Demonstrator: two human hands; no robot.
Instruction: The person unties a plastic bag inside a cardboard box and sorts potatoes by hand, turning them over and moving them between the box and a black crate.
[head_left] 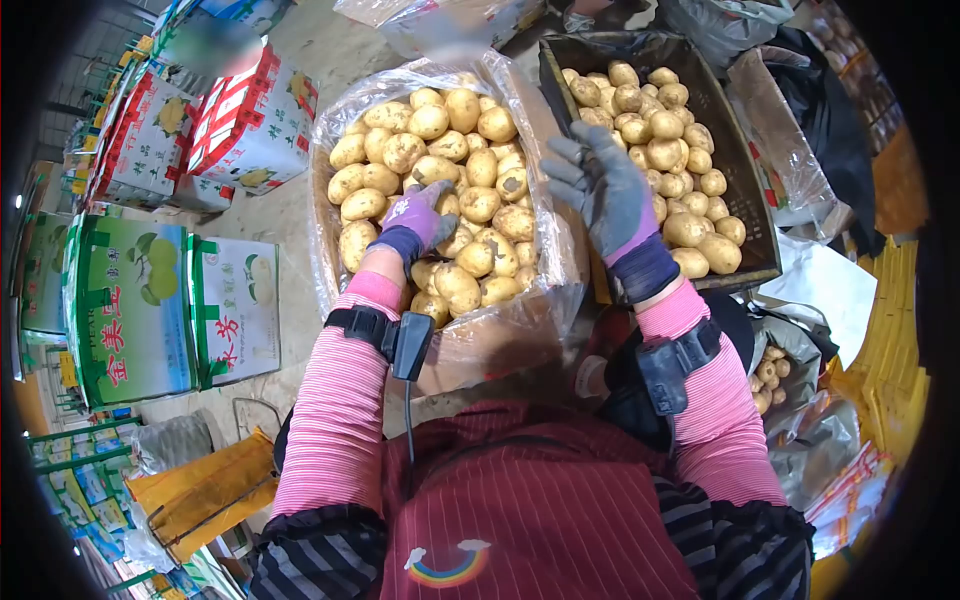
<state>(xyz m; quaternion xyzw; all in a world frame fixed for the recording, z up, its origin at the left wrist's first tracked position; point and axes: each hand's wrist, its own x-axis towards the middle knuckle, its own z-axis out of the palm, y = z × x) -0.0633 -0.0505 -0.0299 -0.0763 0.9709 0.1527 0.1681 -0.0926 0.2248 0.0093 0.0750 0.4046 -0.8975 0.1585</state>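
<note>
Potatoes [428, 122] fill a cardboard box [450, 365] lined with clear plastic. My left hand [415, 215], in a purple and grey glove, reaches down among them near the middle of the box; its fingertips are partly hidden, and whether it grips a potato is unclear. Beside the box's right edge, my right hand [605, 190], in a grey and purple glove, is raised with its fingers apart and nothing in it. It hovers over the left rim of a dark crate [745, 160] that holds more potatoes [665, 155].
Red and white cartons [250, 125] stand at the upper left, with green and white cartons [130, 310] below them. An orange-yellow crate [205, 490] lies at the lower left. A plastic bag with potatoes [768, 375] is at the right, near white paper [825, 300].
</note>
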